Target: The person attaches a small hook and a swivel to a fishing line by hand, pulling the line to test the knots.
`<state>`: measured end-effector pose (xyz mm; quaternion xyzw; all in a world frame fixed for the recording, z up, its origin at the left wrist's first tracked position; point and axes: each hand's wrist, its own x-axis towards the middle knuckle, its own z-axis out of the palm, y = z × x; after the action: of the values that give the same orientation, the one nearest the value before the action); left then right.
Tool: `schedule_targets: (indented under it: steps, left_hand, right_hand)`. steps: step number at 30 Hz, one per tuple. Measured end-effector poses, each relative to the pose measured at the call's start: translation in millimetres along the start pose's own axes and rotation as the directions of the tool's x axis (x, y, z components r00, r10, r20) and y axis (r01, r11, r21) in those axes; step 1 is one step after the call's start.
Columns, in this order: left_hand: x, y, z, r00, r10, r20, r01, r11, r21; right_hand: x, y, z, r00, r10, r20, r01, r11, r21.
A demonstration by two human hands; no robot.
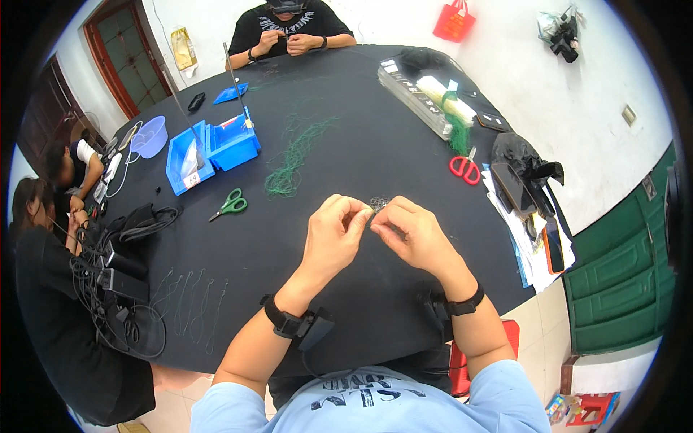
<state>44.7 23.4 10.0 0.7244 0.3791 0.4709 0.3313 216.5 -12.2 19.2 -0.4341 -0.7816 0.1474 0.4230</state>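
Black cloth covers the big round table [375, 144] that fills the middle of the frame, set in a room with white walls, a pale tiled floor, a reddish door at upper left and green panelling at lower right. Another person sits at the far edge, top centre, hands together; two more people sit at the left rim beside a tangle of black cables [108, 289].

Two blue plastic bins [209, 148] stand at upper left of the table, the nearer one with a small white label on its front. A clear long tray [415, 97] holding pale and green bundles lies at upper right, and a red bag [455, 22] sits on the floor beyond it. Green-handled scissors [231, 204] lie left of centre, red-handled scissors [465, 167] to the right, with a loose heap of green wire [289, 162] between them.

At centre, the left hand [333, 234] and right hand [415, 234] meet fingertip to fingertip, both pinched on a small dark wire piece [377, 205] held just above the cloth; its shape is too small to tell.
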Motion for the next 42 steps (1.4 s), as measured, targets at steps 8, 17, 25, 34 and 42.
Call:
schedule_targets:
  steps: [8,17,25,34,42]
  left_hand:
    - [-2.7,0.9,3.5,0.991,0.097,0.089,-0.096,0.995,-0.018]
    - [-1.8,-3.1,3.1,0.994,0.112,0.019,-0.114,0.985,0.126]
    - [-4.0,2.4,4.5,0.998,0.058,-0.025,-0.059,0.998,-0.013]
    - [-7.1,2.1,6.5,0.991,0.129,0.034,-0.133,0.984,0.119]
    - [-4.4,-2.4,6.8,0.995,0.032,-0.094,-0.028,0.999,0.041]
  right_hand:
    - [2.6,8.5,-4.4,0.988,0.092,-0.124,-0.095,0.995,-0.016]
    - [-0.4,-1.5,-1.0,1.0,-0.025,0.004,0.025,0.999,0.026]
    - [1.6,4.5,3.3,0.981,0.148,-0.122,-0.144,0.989,0.045]
    - [0.9,-0.6,0.0,0.984,0.036,-0.173,-0.032,0.999,0.031]
    - [-0.4,0.3,4.7,0.996,0.034,0.084,-0.042,0.995,0.094]
